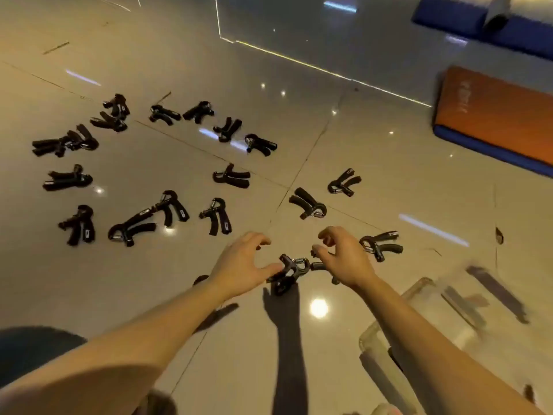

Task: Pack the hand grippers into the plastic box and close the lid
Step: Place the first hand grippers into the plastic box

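Spread grippers [136, 226]: about twenty lie scattered singly over the tiled floor [389, 163], mostly in its left and middle parts, none stacked, so each can be picked without untangling.
Left hand [242, 259]: reaches forward over the floor, fingers [260, 239] spread and curved, thumb touching the handle of the near gripper [288, 272]; it looks set to close on it but holds nothing yet.
Near gripper: lies on the floor between the two hands, spring end up and away from the person, the closest one to the box and so a sensible pick.
Right hand [344, 259]: hovers beside the left, fingers [326, 235] hooked and part open over a second gripper [320, 265], mostly hidden beneath the palm; whether it touches, I cannot tell.
Far-right gripper [381, 245]: just beyond the right hand, untouched.
Box [419, 327]: clear plastic, at the floor's lower right beside the right forearm, blurred; it looks open and empty, kept close for short drops.
Mats [493, 115]: orange and blue, at the floor's right edge, well apart.
Progress: judged as barely begun.
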The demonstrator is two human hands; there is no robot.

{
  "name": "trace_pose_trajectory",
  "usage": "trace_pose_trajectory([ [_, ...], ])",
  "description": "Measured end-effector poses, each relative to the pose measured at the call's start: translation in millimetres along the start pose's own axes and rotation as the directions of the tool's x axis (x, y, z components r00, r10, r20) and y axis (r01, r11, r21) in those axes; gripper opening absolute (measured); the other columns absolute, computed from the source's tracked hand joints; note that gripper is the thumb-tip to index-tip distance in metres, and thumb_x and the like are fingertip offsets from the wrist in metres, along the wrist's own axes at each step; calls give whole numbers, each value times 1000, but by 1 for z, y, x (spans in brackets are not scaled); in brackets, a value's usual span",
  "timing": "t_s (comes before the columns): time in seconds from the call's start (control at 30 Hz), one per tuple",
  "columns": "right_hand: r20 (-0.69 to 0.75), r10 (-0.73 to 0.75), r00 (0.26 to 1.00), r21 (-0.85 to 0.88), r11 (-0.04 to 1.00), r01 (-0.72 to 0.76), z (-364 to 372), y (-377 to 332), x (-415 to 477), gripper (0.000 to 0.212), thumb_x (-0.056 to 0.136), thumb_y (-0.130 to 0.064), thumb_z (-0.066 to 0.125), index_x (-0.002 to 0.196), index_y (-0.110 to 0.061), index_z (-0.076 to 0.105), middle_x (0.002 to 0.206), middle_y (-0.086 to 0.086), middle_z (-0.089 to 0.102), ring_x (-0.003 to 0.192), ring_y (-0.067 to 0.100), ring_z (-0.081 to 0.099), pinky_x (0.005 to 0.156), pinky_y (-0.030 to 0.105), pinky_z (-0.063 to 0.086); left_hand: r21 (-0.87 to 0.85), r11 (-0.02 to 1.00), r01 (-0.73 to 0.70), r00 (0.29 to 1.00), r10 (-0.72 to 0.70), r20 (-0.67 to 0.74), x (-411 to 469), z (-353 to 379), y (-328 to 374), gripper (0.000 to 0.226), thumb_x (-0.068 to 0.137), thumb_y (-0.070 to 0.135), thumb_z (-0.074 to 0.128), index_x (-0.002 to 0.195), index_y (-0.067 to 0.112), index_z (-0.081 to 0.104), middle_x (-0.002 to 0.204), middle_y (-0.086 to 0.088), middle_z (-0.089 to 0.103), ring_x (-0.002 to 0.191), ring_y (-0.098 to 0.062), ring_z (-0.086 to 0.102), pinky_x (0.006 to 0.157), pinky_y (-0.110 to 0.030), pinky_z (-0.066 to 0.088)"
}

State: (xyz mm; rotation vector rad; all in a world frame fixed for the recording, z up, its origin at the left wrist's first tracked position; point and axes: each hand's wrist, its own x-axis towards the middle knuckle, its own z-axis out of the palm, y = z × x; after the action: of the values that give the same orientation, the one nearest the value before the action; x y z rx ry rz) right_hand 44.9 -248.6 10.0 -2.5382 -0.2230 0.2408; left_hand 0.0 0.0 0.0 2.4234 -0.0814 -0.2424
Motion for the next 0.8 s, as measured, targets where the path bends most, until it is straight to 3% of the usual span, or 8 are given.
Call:
trace_pose_trajectory([
  [0.17,-27,120,992,-110,986,-123,73,87,18,43,95,-43,61,130,-18,61,119,1,62,102,21,61,79,33,47,-71,993,97,993,-101,-54,21,107,-45,81,78,64,70,146,33,37,131,12,56,121,-13,53,105,-44,48],
  [0.4,-51,126,991,-196,971,-134,137,172,49,47,94,-43,64,133,-17,63,118,3,63,104,28,62,81,38,50,-47,994,103,985,-109,-137,57,211,-95,83,73,59,79,141,26,47,131,4,56,120,-18,53,101,-40,45],
  [0.53,-43,139,989,-199,969,-145,156,202,62,62,89,-49,69,140,-17,57,132,3,61,118,28,58,96,45,50,8,992,127,984,-125,-125,71,248,-112,90,67,62,82,141,22,49,131,3,53,122,-20,48,104,-39,38],
  [0.63,1,138,990,-247,960,-133,171,219,62,69,86,-53,71,144,-23,52,135,0,60,125,26,53,107,45,40,115,985,126,986,-112,-122,74,267,-120,90,68,65,79,142,22,49,129,4,51,120,-19,44,105,-37,34],
  [0.8,-84,149,985,-273,948,-167,185,221,48,59,86,-51,72,138,-26,56,121,0,61,113,27,53,96,44,42,63,985,159,977,-148,-154,70,275,-124,73,74,50,83,135,21,57,116,2,52,112,-21,46,99,-38,38],
])
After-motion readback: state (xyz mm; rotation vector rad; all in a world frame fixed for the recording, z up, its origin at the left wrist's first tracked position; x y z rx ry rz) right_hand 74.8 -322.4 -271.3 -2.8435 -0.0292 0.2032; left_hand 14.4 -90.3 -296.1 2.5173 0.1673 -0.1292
